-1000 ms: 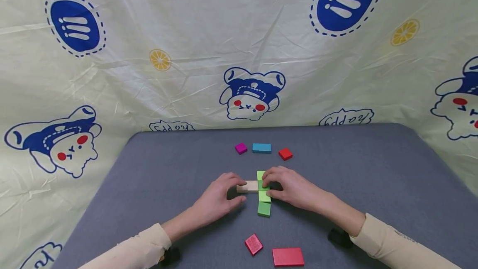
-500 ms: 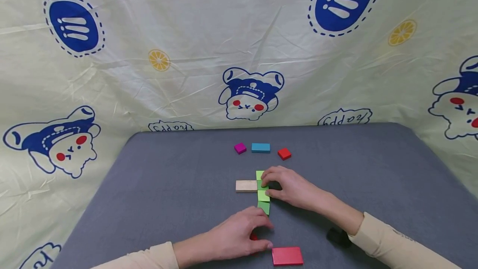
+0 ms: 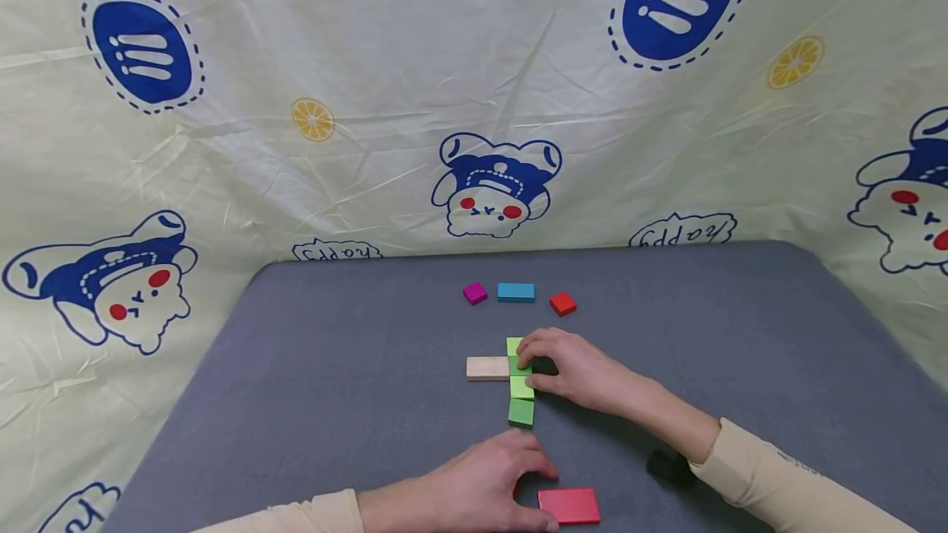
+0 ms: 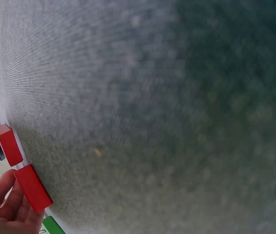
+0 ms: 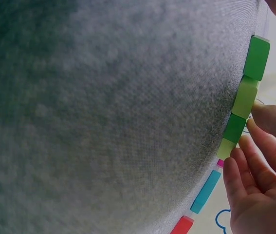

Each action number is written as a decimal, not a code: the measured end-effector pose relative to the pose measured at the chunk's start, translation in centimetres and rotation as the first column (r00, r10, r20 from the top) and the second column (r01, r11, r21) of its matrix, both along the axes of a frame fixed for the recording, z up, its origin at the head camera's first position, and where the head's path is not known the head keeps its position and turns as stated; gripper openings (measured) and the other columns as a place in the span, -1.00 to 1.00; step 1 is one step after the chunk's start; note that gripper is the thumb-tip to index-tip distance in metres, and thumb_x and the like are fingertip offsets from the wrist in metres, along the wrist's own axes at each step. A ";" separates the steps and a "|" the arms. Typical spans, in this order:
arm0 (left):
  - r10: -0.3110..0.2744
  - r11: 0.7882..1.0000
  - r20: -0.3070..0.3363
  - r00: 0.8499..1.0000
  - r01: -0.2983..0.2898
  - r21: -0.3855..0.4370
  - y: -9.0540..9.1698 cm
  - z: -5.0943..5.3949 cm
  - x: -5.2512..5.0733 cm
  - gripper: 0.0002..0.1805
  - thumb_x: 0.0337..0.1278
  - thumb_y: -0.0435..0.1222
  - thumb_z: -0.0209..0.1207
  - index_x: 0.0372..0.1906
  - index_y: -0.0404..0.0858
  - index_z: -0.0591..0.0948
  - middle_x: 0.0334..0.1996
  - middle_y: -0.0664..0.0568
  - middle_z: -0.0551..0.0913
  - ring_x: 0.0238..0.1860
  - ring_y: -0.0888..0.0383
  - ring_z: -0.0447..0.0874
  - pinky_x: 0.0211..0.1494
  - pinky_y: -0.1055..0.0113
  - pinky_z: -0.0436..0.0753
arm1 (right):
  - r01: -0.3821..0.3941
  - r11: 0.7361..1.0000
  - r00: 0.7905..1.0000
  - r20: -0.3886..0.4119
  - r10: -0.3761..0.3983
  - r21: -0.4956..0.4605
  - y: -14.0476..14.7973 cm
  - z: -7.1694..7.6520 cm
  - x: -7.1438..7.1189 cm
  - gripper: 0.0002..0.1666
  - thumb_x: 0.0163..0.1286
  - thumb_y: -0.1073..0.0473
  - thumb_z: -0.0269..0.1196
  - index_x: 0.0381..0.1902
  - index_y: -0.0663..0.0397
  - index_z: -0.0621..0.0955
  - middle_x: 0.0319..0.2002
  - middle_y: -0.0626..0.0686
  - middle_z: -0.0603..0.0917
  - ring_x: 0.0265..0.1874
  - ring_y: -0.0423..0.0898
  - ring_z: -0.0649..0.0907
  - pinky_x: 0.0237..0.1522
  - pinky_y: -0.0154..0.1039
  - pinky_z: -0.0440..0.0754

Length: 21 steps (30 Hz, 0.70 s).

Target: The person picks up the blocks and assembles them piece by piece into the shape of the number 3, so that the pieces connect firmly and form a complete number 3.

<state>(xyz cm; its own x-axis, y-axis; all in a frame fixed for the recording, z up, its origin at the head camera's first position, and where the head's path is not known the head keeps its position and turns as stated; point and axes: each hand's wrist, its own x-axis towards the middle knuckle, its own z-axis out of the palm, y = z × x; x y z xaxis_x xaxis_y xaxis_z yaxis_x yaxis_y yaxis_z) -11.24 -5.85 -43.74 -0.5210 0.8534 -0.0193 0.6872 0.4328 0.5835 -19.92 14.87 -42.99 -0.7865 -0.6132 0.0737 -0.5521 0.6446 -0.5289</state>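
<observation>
The left hand [image 3: 481, 484] is spread at the red rectangular block [image 3: 569, 506], thumb tip at its near left corner. Beyond the left fingers [image 4: 1, 195], two red blocks, one upper [image 4: 9, 146] and one lower [image 4: 33, 187], show in the left wrist view. In the head view the smaller red one is hidden. The right hand [image 3: 581, 370] rests its fingertips and thumb on the right side of a column of green blocks [image 3: 522, 387], dark and light alternating. A pale wooden block [image 3: 487, 368] meets the column's left side.
Behind the column lie a magenta block [image 3: 476, 294], a blue block [image 3: 516, 293] and a small red block [image 3: 563, 303]. A black object [image 3: 671, 469] is beneath the right forearm. A printed sheet [image 3: 370, 187] hangs behind the grey table [image 3: 333, 352].
My left hand has left the pale block and come toward the near edge, over the small red block and then to the red rectangle. My right hand has stayed at the column.
</observation>
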 end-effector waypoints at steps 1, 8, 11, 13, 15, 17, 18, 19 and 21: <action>0.000 1.000 0.019 1.000 0.000 -0.007 0.0 0.0 -0.1 -0.60 0.16 0.04 0.31 0.04 -0.05 0.65 -0.12 0.36 0.51 -0.07 0.51 0.39 -0.08 0.61 0.43 | 0.000 1.000 1.000 -0.002 0.000 0.001 0.0 0.0 0.0 -0.78 0.26 0.14 0.40 -0.12 -0.10 0.69 0.03 -0.12 0.57 0.08 -0.09 0.53 0.12 -0.03 0.51; -0.021 0.999 0.038 0.999 0.023 -0.043 0.2 -0.2 -0.2 -0.57 0.16 0.03 0.32 0.08 -0.06 0.64 -0.11 0.35 0.51 -0.05 0.51 0.36 -0.05 0.60 0.44 | 0.003 1.000 1.000 -0.006 -0.003 0.004 0.1 0.0 0.0 -0.77 0.25 0.15 0.41 -0.11 -0.10 0.68 0.02 -0.12 0.58 0.07 -0.09 0.54 0.10 -0.03 0.52; -0.039 0.999 -0.018 0.999 0.038 -0.032 0.3 -0.3 0.0 -0.58 0.16 0.01 0.32 0.06 -0.08 0.65 -0.13 0.32 0.52 -0.06 0.50 0.37 -0.06 0.65 0.42 | 0.001 1.000 1.000 -0.013 -0.001 0.005 0.1 0.0 0.0 -0.76 0.25 0.16 0.41 -0.11 -0.09 0.68 0.02 -0.11 0.58 0.06 -0.08 0.54 0.10 -0.03 0.52; -0.042 0.999 -0.031 0.999 0.042 -0.021 0.3 -0.4 0.1 -0.60 0.17 0.00 0.33 0.04 -0.09 0.65 -0.14 0.32 0.53 -0.07 0.50 0.37 -0.07 0.66 0.41 | 0.000 1.000 1.000 -0.016 0.001 0.005 0.1 0.1 0.0 -0.76 0.25 0.15 0.41 -0.11 -0.09 0.68 0.02 -0.11 0.58 0.06 -0.09 0.54 0.10 -0.04 0.52; -0.039 0.999 -0.034 0.999 0.039 -0.017 0.3 -0.5 0.2 -0.62 0.17 -0.02 0.33 0.02 -0.09 0.66 -0.15 0.32 0.53 -0.08 0.50 0.37 -0.08 0.66 0.41 | -0.004 1.000 1.000 -0.019 0.004 0.006 0.1 0.1 -0.1 -0.76 0.25 0.15 0.41 -0.11 -0.09 0.68 0.02 -0.11 0.58 0.07 -0.09 0.54 0.10 -0.04 0.52; -0.032 0.999 -0.024 0.999 0.032 -0.018 0.3 -0.6 0.2 -0.64 0.17 -0.04 0.34 0.01 -0.08 0.66 -0.16 0.34 0.53 -0.10 0.50 0.36 -0.08 0.65 0.42 | -0.008 1.000 1.000 -0.022 0.008 0.009 0.1 0.0 -0.1 -0.76 0.26 0.15 0.40 -0.10 -0.08 0.68 0.03 -0.11 0.58 0.07 -0.09 0.54 0.10 -0.04 0.52; -0.029 0.999 -0.024 0.999 0.029 -0.019 0.3 -0.6 0.2 -0.65 0.17 -0.05 0.34 0.00 -0.08 0.66 -0.16 0.34 0.52 -0.10 0.51 0.36 -0.08 0.64 0.42 | -0.005 1.000 1.000 -0.016 0.005 0.009 0.1 0.0 0.0 -0.76 0.26 0.14 0.40 -0.09 -0.09 0.68 0.03 -0.11 0.58 0.08 -0.10 0.53 0.11 -0.05 0.52; -0.027 0.999 -0.029 0.999 0.026 -0.020 0.3 -0.6 0.3 -0.66 0.17 -0.05 0.34 -0.01 -0.08 0.66 -0.17 0.34 0.52 -0.10 0.50 0.36 -0.08 0.64 0.42 | -0.006 1.000 1.000 -0.016 0.006 0.011 0.1 0.0 0.0 -0.75 0.26 0.14 0.40 -0.09 -0.09 0.68 0.03 -0.11 0.57 0.08 -0.09 0.53 0.10 -0.04 0.52; -0.020 1.000 -0.036 0.999 0.020 -0.017 0.3 -0.7 0.3 -0.68 0.17 -0.06 0.34 -0.02 -0.08 0.66 -0.18 0.34 0.52 -0.11 0.50 0.36 -0.07 0.64 0.41 | -0.008 1.000 1.000 -0.016 0.008 0.013 0.1 0.0 0.0 -0.75 0.26 0.14 0.40 -0.09 -0.08 0.68 0.03 -0.11 0.57 0.08 -0.09 0.53 0.10 -0.04 0.52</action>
<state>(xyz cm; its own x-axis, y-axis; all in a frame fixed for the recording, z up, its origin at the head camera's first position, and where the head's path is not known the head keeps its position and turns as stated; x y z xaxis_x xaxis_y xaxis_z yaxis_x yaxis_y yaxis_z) -10.91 -5.52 -44.45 -0.5043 0.8634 -0.0156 0.7162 0.4283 0.5510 -19.96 14.93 -42.98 -0.7802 -0.6206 0.0781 -0.5658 0.6470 -0.5111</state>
